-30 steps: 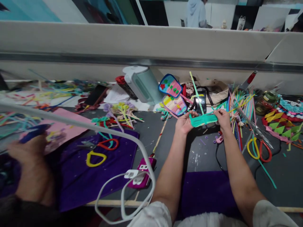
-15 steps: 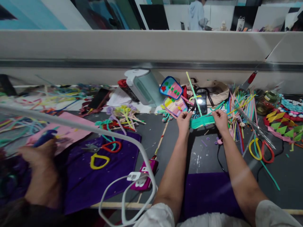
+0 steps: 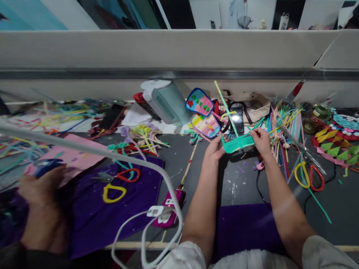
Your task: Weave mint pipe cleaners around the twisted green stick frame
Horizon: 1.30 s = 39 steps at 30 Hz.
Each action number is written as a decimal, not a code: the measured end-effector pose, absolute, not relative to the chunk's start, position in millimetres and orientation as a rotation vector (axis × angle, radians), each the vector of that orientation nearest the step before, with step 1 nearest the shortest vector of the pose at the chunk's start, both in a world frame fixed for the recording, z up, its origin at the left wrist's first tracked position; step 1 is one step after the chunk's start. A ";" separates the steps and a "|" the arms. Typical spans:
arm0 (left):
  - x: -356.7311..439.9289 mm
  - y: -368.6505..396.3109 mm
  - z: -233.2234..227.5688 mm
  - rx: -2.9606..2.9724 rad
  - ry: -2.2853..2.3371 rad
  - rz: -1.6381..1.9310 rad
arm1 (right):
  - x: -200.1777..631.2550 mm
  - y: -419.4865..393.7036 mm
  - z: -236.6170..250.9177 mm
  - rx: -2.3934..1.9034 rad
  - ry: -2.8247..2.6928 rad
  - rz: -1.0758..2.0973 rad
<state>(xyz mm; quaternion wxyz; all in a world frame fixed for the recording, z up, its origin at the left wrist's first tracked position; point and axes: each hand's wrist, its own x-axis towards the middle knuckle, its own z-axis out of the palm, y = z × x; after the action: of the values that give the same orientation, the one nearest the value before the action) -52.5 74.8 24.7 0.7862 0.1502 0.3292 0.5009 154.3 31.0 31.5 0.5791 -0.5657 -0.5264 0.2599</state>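
Note:
Between my hands is a flat green strip that looks made of pipe cleaners [image 3: 238,144]. My left hand [image 3: 214,149] holds its left end, thumb at the edge and palm partly turned up. The fingertips of my right hand [image 3: 261,141] are closed on its right end, where a loose green strand sticks out. Behind the strip, a pale green pipe cleaner [image 3: 224,105] slants up, with a short yellow piece across it; whether it joins the strip I cannot tell. Just beyond lie a phone [image 3: 237,116] and a colourful cupcake-shaped craft piece [image 3: 206,123].
To the right are a bundle of pipe cleaners [image 3: 277,119], scissors [image 3: 316,177] and a glass jar [image 3: 316,117]. A magenta power strip [image 3: 169,209] with a white cable lies left of my arm. Another person's hand [image 3: 42,186] holds something blue near other scissors [image 3: 114,192].
My left hand has turned its palm more upward, and the green strip tilts, its left end slightly lower. The view has shifted a little. The other person's hand has moved slightly.

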 end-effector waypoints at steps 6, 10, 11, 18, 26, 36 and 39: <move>-40.9 76.9 14.3 0.387 0.931 1.285 | 146.9 24.8 40.2 -1.337 -1.239 0.528; -40.4 77.1 3.0 0.762 1.123 1.578 | 140.9 21.5 45.8 -1.339 -1.281 0.483; -41.2 76.7 1.7 0.854 1.162 1.616 | 139.6 21.0 46.8 -1.335 -1.295 0.471; -44.7 73.6 4.7 1.234 1.358 1.628 | 136.8 19.9 49.5 -1.349 -1.321 0.426; -45.1 71.2 9.4 1.308 1.423 1.609 | 138.5 19.6 49.8 -1.357 -1.335 0.433; -56.6 74.6 22.5 0.534 1.013 1.227 | 151.0 29.8 35.9 -1.344 -1.220 0.595; -55.9 71.9 25.3 0.409 0.805 1.109 | 154.3 33.7 30.0 -1.324 -1.190 0.631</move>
<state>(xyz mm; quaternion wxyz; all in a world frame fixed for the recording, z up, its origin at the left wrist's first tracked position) -55.9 71.9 25.3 0.7550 0.1875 0.3690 0.5086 154.3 33.7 30.0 0.5863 -0.5679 -0.5103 0.2707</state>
